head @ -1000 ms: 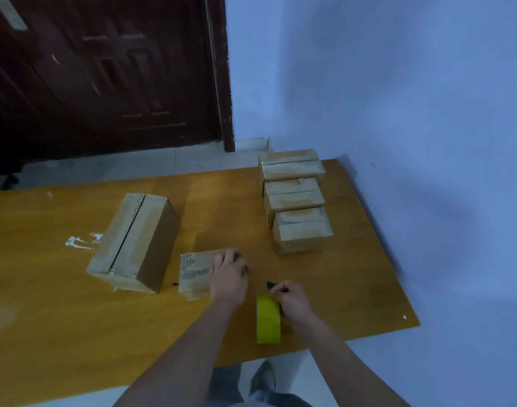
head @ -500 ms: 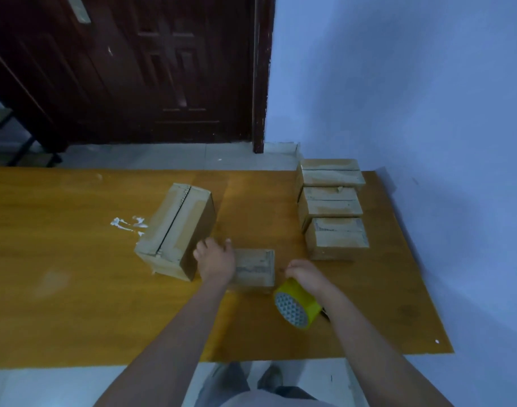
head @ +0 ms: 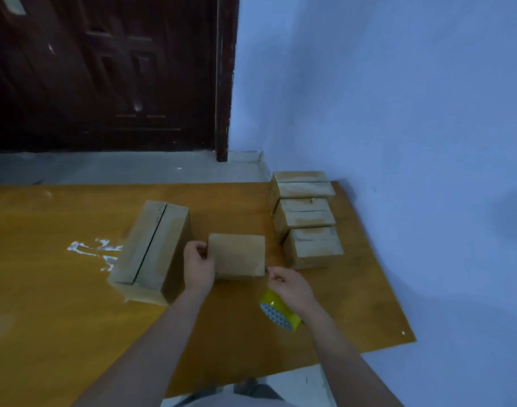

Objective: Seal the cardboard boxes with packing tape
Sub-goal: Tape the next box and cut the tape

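Observation:
A small cardboard box [head: 236,255] lies in the middle of the yellow-brown table [head: 46,304], a plain face towards me. My left hand [head: 198,267] grips its left edge, fingers curled round the side. My right hand [head: 289,284] is at the box's lower right corner with curled fingertips touching it. Below that hand and against the wrist is a yellow roll of packing tape [head: 279,311], which the hand holds. A larger box [head: 151,248] stands to the left, with a dark slit running along its top.
Three small boxes [head: 305,214] stand in a row along the table's right side, close to the blue wall [head: 398,142]. A white smear [head: 93,249] marks the table left of the large box. A dark door [head: 104,71] is beyond the far edge.
The small box has been turned, so its printed face no longer shows. My left hand shifted from its top to its left edge. My right hand brought the tape roll to the box's corner.

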{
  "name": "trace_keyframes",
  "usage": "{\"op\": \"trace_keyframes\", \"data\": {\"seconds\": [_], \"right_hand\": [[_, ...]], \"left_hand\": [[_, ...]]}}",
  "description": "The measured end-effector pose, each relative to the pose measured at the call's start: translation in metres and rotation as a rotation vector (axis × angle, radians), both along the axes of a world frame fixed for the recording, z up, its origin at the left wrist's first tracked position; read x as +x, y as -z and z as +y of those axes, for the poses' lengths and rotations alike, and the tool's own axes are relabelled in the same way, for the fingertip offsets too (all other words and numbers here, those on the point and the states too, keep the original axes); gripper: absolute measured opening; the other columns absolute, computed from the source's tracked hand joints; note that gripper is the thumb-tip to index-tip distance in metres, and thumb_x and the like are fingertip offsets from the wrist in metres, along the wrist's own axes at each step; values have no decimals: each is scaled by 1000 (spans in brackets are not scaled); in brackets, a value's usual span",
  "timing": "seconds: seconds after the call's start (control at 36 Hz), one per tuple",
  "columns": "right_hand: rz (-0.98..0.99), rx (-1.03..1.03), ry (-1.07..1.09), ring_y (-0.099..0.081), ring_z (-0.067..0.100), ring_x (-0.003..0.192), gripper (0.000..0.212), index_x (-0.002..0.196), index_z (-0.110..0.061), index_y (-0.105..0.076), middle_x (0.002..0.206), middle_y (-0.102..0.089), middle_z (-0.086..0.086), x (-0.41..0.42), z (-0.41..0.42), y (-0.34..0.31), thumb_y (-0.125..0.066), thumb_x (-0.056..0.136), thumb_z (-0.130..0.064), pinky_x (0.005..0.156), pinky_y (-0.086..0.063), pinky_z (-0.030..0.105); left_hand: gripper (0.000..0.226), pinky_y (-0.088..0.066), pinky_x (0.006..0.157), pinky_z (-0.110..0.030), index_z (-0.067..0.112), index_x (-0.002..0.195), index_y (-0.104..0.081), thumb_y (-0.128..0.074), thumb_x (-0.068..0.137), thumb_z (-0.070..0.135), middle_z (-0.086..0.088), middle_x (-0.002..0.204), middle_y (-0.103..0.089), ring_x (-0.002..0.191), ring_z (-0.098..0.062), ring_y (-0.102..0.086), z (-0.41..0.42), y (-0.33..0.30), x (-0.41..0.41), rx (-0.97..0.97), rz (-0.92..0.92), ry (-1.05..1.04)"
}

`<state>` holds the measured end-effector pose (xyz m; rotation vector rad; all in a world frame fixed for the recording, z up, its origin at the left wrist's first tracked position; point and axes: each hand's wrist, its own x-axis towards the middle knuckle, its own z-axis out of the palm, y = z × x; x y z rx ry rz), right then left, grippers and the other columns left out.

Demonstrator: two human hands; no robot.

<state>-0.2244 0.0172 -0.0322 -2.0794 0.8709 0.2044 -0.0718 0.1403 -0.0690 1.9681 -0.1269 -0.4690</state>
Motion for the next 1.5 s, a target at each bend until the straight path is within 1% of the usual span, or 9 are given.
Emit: {"op": "trace_keyframes", "data": {"seconds": [0.11, 0.22, 0.33, 0.61, 0.78, 0.94, 1.14, 1.28, 1.5], "right_hand": [[31, -51, 19, -58, 33, 94, 30, 65, -23, -36, 97, -63, 17, 1, 9, 9, -50, 91, -22, 63, -37, 36], [130, -45, -7, -38, 11, 59, 31, 65, -28, -35, 65, -41, -4, 1, 23, 25, -49, 93, -27, 55, -28, 26], [233, 14, -5, -43, 8, 65, 19, 75, -26, -46, 70, -45, -9, -5, 35, 37, -48, 93, -31, 56, -32, 23], [150, 118, 223, -56, 23, 92, 17, 89, -10, -59, 98, -59, 6, -29, 27, 30, -47, 96, -19, 77, -36, 31], [-83, 146, 277, -58, 16, 103, 23, 68, -16, -55, 102, -67, 4, -24, 14, -13, -54, 91, -12, 92, -42, 38], [-153, 95, 72, -57, 14, 84, 10, 79, -9, -60, 87, -63, 6, 8, 17, -61, -57, 88, -11, 75, -42, 27], [-221, -35, -38, -54, 9, 74, 13, 77, -14, -62, 77, -60, -5, 35, 20, -91, -59, 86, -6, 70, -42, 24], [-270, -86, -50, -61, 20, 89, 13, 76, -15, -68, 85, -66, 0, 42, 25, -101, -63, 84, -5, 86, -48, 38], [-401, -79, 18, -59, 16, 103, 17, 80, -12, -73, 102, -66, -1, 48, 30, -111, -62, 83, 1, 99, -44, 38]], "left_hand": [[60, -49, 82, -42, 27, 120, -33, -53, 84, -17, -5, 110, -43, 97, -27, -50, 17, 20, -5, -55, 11, 100], [79, -50, 92, -46, 29, 139, -32, -55, 80, -18, -4, 130, -36, 113, -27, -46, 33, 43, -8, 93, -54, 266], [68, -51, 68, -40, 25, 136, -37, -51, 81, -13, -4, 121, -38, 93, -24, -49, 49, 46, -18, 248, -168, 460], [41, -53, 72, -35, 24, 131, -46, -50, 92, 10, 3, 120, -45, 101, -18, -53, 63, 33, -14, 309, -341, 552], [13, -44, 62, -33, 14, 101, -62, -52, 92, 13, 2, 94, -45, 82, -18, -49, 50, 13, -10, 152, -492, 488], [38, -37, 66, -20, 17, 82, -59, -54, 85, 54, 2, 83, -47, 78, -8, -48, 25, -41, -26, -231, -259, 739], [30, -42, 63, -33, 17, 71, -49, -72, 82, 32, -8, 78, -52, 71, -16, -49, 10, -74, -28, -194, -133, 688], [26, -32, 52, -21, 16, 67, -54, -73, 82, 24, 6, 61, -49, 58, -6, -42, 15, -89, -22, -211, -71, 587], [11, -51, 77, -38, 15, 74, -66, -72, 83, 18, -4, 77, -67, 78, -19, -61, 15, -105, -18, -309, 107, 465]]}}
